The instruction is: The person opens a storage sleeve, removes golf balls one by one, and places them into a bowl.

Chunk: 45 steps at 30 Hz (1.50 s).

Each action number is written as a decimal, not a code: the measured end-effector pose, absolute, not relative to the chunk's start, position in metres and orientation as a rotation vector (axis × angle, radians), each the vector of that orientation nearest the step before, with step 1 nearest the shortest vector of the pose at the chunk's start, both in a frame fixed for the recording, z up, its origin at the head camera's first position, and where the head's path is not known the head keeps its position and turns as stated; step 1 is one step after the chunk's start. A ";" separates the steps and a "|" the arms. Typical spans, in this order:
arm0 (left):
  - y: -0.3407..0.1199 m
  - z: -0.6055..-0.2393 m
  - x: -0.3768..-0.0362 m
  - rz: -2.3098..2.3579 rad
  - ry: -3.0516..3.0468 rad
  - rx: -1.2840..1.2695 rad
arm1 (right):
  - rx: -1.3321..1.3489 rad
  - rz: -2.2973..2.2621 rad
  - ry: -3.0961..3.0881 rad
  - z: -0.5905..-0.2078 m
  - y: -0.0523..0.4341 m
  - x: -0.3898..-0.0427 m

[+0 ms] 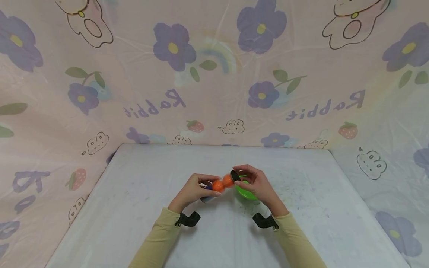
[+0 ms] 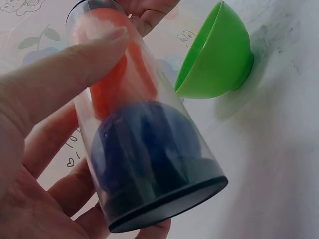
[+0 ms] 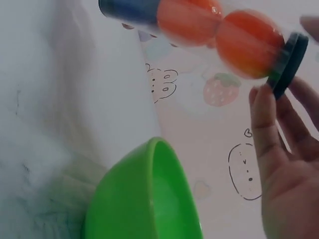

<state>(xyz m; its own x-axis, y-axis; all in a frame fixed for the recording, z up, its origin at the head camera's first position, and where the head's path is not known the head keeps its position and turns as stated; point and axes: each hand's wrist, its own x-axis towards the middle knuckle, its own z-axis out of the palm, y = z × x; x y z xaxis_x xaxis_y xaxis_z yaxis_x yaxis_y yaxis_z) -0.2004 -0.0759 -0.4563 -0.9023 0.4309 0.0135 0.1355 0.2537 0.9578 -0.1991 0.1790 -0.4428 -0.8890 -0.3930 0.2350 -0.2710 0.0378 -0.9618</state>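
Observation:
A clear tube is held tilted above the table, with orange balls and a dark blue ball inside. My left hand grips the tube's lower left part, thumb across its side and fingers behind it. A dark end cap closes that lower end. At the raised right end, my right hand pinches the black cap between thumb and fingers. Whether this cap is loosened cannot be told. Just below the right hand, a green bowl stands on the table, partly hidden by that hand.
The white table carries faint dark marks. Behind it and at both sides hangs a printed curtain with flowers and rabbits. Black wrist mounts stick inward from both cuffs.

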 end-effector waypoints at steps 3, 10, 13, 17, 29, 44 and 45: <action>-0.076 -0.457 -0.201 1.695 2.289 0.534 | -0.792 -1.937 2.293 -0.433 0.175 -0.194; -0.075 -0.458 -0.203 1.705 2.292 0.528 | -0.786 -1.954 2.367 -0.420 0.169 -0.187; -0.075 -0.458 -0.204 1.709 2.290 0.511 | -0.765 -1.986 2.349 -0.421 0.168 -0.186; -0.075 -0.457 -0.204 1.705 2.291 0.512 | -0.757 -2.017 2.342 -0.422 0.168 -0.186; -0.072 -0.448 -0.199 1.701 2.280 0.547 | -0.832 -2.024 2.407 -0.425 0.169 -0.188; -0.072 -0.426 -0.186 1.710 2.249 0.552 | -0.874 -1.906 2.539 -0.427 0.165 -0.189; -0.073 -0.427 -0.187 1.711 2.244 0.554 | -0.908 -1.875 2.567 -0.426 0.165 -0.189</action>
